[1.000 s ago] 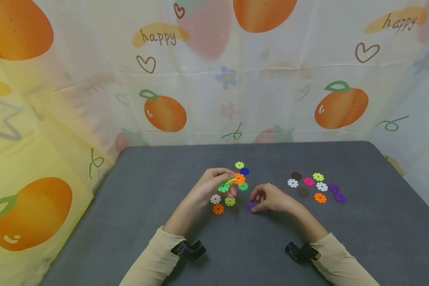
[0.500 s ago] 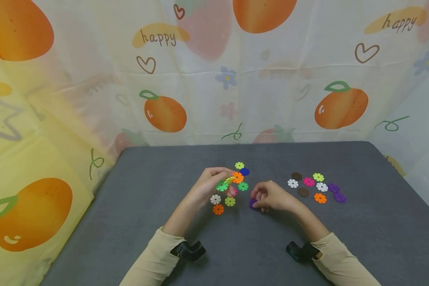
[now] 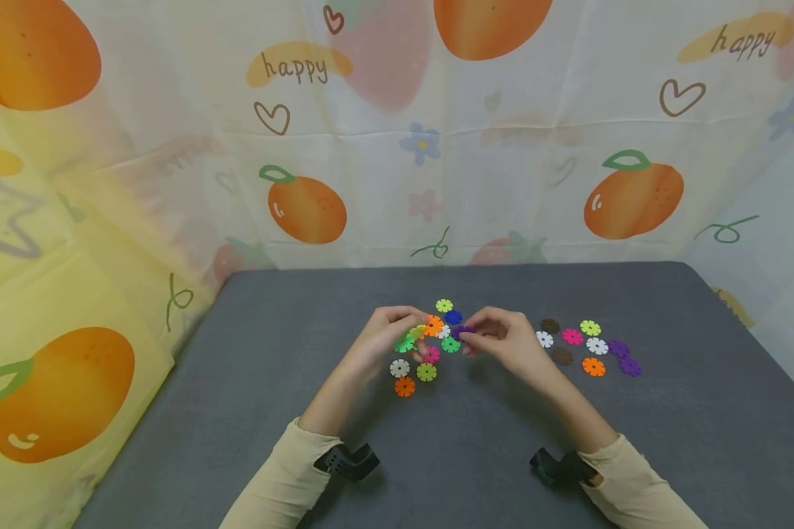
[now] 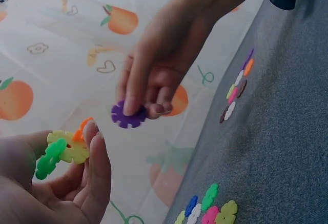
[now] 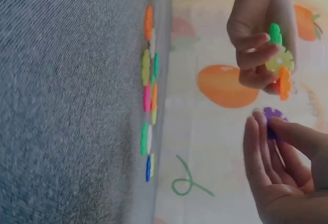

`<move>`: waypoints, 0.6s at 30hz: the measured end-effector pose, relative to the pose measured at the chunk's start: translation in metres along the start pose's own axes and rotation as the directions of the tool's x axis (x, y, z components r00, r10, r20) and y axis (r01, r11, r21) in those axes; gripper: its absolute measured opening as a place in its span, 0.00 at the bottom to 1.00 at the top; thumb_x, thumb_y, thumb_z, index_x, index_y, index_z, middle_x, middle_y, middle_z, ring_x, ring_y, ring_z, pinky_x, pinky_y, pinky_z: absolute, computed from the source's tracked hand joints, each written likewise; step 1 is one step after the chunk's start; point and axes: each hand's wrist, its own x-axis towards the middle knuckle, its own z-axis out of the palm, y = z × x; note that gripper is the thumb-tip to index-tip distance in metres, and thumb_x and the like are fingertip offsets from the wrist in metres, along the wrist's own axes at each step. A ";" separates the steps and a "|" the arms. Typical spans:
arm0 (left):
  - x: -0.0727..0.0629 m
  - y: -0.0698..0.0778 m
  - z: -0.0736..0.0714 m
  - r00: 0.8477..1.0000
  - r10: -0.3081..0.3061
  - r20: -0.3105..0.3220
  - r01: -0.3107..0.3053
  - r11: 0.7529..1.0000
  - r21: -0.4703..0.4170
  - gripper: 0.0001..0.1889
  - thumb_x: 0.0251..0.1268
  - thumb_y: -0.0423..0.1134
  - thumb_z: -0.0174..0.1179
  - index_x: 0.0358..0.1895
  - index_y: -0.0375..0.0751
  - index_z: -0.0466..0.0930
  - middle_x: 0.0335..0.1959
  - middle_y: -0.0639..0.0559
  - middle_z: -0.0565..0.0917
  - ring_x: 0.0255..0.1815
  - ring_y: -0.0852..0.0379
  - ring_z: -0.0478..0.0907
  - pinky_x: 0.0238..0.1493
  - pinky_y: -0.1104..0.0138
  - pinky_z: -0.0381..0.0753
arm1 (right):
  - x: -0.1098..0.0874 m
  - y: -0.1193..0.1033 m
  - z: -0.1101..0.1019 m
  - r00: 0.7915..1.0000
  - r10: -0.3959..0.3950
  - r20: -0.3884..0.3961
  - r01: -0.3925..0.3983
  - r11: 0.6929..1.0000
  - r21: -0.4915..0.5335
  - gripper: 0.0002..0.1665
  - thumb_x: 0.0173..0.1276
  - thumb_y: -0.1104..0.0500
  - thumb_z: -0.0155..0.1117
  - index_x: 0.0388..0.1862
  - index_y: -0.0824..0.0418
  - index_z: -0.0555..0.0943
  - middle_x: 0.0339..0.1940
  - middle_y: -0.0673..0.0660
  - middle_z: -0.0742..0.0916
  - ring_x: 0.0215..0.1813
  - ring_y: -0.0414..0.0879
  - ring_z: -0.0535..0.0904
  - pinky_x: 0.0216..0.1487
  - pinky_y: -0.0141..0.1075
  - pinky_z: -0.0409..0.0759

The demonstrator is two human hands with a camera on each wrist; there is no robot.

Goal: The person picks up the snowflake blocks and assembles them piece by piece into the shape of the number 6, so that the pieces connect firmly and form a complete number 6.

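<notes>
By the left hand (image 3: pixel 385 339), fingers curled, 3 joined discs (image 4: pixel 77 155), green, yellow and orange, are pinched almost where they were 0.5 s ago. Around it, 8 loose discs (image 3: pixel 426 372) are seen on the surface (image 3: pixel 450 470): 2 white, 2 yellow, 1 orange, 1 pink, 1 green, 1 blue; whether more are hidden cannot be told. 1 purple disc (image 4: pixel 127 122), lower 0.5 s ago, is now raised near the joined set, still apart, pinched by the right hand (image 3: pixel 514 344), fingers nearly closed. Farther right, 9 scattered discs (image 3: pixel 597 346) are unmoved: 2 brown, 2 white, 2 purple, 1 pink, 1 yellow, 1 orange.
</notes>
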 end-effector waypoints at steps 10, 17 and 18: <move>-0.001 0.001 0.004 1.000 0.004 -0.021 -0.003 0.999 0.039 0.14 0.71 0.40 0.57 0.46 0.32 0.83 0.49 0.40 0.85 0.19 0.58 0.81 0.33 0.57 0.88 | -0.004 -0.010 0.006 0.997 -0.074 -0.013 0.074 0.994 0.075 0.07 0.65 0.64 0.67 0.39 0.68 0.81 0.40 0.73 0.85 0.33 0.49 0.87 0.41 0.36 0.88; -0.002 0.000 0.008 0.999 -0.002 -0.054 0.007 0.996 0.092 0.12 0.69 0.39 0.58 0.44 0.34 0.85 0.48 0.42 0.86 0.25 0.57 0.81 0.34 0.60 0.87 | -0.004 -0.010 0.009 0.997 -0.079 0.002 0.079 0.993 0.090 0.07 0.65 0.65 0.67 0.39 0.68 0.81 0.40 0.71 0.85 0.33 0.47 0.87 0.42 0.36 0.88; -0.002 0.000 0.009 0.998 -0.003 -0.063 0.010 0.994 0.108 0.11 0.69 0.39 0.58 0.43 0.35 0.86 0.48 0.43 0.86 0.28 0.57 0.81 0.37 0.60 0.87 | -0.005 -0.010 0.009 0.996 -0.085 0.005 0.084 0.992 0.092 0.07 0.65 0.65 0.67 0.39 0.68 0.81 0.40 0.72 0.84 0.33 0.47 0.87 0.42 0.36 0.87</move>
